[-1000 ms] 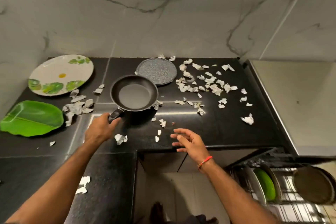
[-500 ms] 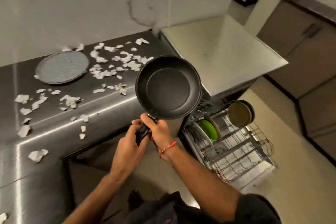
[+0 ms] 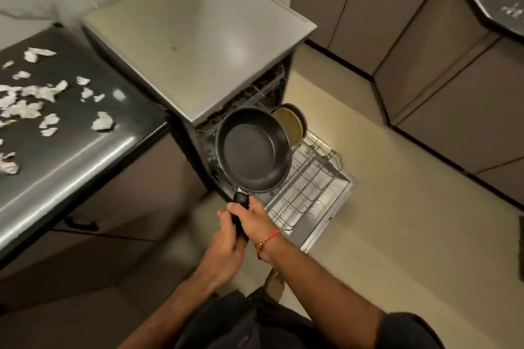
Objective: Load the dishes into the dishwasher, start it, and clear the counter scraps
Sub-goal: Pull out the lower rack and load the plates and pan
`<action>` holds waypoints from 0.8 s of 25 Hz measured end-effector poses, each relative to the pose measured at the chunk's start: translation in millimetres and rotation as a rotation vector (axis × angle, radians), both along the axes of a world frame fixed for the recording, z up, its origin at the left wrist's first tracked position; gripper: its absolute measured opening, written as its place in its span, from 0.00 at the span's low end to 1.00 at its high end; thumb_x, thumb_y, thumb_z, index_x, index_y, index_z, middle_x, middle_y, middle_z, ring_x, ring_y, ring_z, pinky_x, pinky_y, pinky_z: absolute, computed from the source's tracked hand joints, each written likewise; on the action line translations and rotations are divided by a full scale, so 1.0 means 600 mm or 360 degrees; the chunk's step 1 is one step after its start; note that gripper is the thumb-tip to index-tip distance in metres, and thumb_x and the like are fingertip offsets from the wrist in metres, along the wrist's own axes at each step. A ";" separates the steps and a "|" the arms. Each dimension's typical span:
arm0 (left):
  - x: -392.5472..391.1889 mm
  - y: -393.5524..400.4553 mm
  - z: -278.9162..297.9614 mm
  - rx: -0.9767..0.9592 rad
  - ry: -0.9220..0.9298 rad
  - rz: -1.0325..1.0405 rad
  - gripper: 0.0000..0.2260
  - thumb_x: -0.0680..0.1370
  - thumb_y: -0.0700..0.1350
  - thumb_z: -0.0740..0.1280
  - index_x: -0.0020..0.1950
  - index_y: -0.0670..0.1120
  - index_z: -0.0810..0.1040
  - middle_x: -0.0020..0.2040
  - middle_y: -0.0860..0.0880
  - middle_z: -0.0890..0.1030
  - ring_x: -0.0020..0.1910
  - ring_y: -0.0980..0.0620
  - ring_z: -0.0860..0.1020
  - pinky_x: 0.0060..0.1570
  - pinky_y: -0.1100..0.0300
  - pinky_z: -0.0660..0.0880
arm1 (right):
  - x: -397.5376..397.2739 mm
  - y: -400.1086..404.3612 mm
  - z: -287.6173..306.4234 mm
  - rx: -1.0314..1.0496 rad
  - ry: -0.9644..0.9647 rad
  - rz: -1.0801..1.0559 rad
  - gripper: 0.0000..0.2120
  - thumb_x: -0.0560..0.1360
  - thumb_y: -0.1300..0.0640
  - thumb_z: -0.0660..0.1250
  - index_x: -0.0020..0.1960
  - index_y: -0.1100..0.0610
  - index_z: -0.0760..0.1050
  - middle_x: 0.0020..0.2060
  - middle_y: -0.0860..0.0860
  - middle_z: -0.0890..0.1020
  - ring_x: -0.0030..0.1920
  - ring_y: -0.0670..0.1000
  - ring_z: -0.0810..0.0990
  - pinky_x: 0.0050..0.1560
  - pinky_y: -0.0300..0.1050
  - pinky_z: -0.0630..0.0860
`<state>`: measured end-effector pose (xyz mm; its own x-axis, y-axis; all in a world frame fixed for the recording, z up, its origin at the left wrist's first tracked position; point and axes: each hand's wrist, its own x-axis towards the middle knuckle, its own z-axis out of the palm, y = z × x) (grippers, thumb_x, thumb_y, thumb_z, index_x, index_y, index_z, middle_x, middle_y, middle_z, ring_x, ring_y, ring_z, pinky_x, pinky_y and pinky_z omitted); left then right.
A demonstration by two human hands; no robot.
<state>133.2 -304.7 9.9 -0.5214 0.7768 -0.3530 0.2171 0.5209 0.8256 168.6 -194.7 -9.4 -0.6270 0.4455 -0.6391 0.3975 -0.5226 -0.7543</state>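
Note:
A black frying pan hangs in the air over the pulled-out lower rack of the open dishwasher. Both hands grip its black handle: my right hand higher up, near the pan, my left hand just below it. A round dark plate with a tan face stands upright at the rack's far end, partly hidden by the pan. White paper scraps lie scattered on the black counter to the left.
Brown cabinet doors line the far wall on the right, with beige floor between them and the rack. The dishwasher's grey top stands beside the counter's right end. My dark-clothed legs fill the bottom of the view.
The pan has been lifted off the counter and carried right to above the dishwasher rack. My right hand joined the left on the handle. The view has swung right and down.

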 end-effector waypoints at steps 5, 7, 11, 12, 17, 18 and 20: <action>-0.019 0.066 -0.039 -0.0222 -0.0031 -0.0435 0.21 0.81 0.52 0.65 0.73 0.55 0.65 0.63 0.57 0.72 0.62 0.61 0.71 0.63 0.60 0.70 | 0.019 0.085 -0.050 -0.0328 -0.0274 -0.0377 0.07 0.75 0.62 0.62 0.38 0.58 0.72 0.34 0.57 0.81 0.34 0.55 0.80 0.40 0.49 0.79; -0.044 0.080 -0.052 -0.0287 -0.0101 -0.0527 0.18 0.81 0.56 0.64 0.71 0.58 0.69 0.61 0.59 0.74 0.61 0.65 0.73 0.63 0.61 0.72 | 0.026 0.110 -0.076 -0.0370 -0.0426 -0.0480 0.10 0.75 0.62 0.61 0.35 0.59 0.71 0.30 0.55 0.75 0.28 0.52 0.73 0.32 0.44 0.73; -0.103 0.138 -0.101 -0.0383 -0.0227 -0.0634 0.13 0.82 0.55 0.63 0.67 0.59 0.73 0.57 0.53 0.82 0.57 0.58 0.79 0.58 0.56 0.77 | 0.028 0.156 -0.152 -0.0454 -0.0653 -0.0677 0.07 0.77 0.62 0.62 0.41 0.60 0.70 0.29 0.55 0.70 0.23 0.52 0.71 0.26 0.43 0.72; -0.119 0.160 -0.122 -0.0427 -0.0207 -0.0687 0.14 0.82 0.57 0.62 0.67 0.58 0.73 0.57 0.51 0.82 0.56 0.56 0.79 0.58 0.53 0.78 | 0.024 0.172 -0.178 -0.0470 -0.0672 -0.0720 0.06 0.78 0.62 0.61 0.42 0.60 0.69 0.29 0.55 0.69 0.21 0.51 0.70 0.24 0.42 0.71; -0.174 0.274 -0.267 -0.0537 -0.0205 -0.0709 0.13 0.82 0.53 0.64 0.66 0.54 0.76 0.55 0.54 0.81 0.54 0.59 0.79 0.57 0.54 0.77 | -0.028 0.278 -0.370 -0.0242 -0.0775 -0.0785 0.04 0.80 0.59 0.63 0.51 0.58 0.67 0.30 0.53 0.68 0.22 0.49 0.67 0.22 0.37 0.66; -0.180 0.292 -0.303 -0.0537 -0.0201 -0.0670 0.12 0.82 0.51 0.65 0.65 0.54 0.76 0.54 0.55 0.80 0.53 0.60 0.78 0.55 0.57 0.76 | -0.043 0.296 -0.418 -0.0166 -0.0810 -0.0759 0.06 0.80 0.58 0.63 0.54 0.57 0.67 0.32 0.53 0.70 0.24 0.50 0.68 0.24 0.39 0.68; -0.185 0.328 -0.384 -0.0530 -0.0188 -0.0585 0.12 0.82 0.49 0.65 0.65 0.52 0.77 0.54 0.56 0.79 0.53 0.60 0.77 0.51 0.66 0.72 | -0.070 0.332 -0.529 -0.0014 -0.0845 -0.0662 0.11 0.79 0.58 0.61 0.60 0.56 0.64 0.39 0.55 0.75 0.32 0.53 0.74 0.31 0.47 0.75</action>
<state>22.4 -107.6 -220.6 -0.1761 0.7366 -0.6530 0.3505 0.6668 0.6577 126.4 4.4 -326.7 -0.0043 0.5751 -0.8181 0.4776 -0.7176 -0.5070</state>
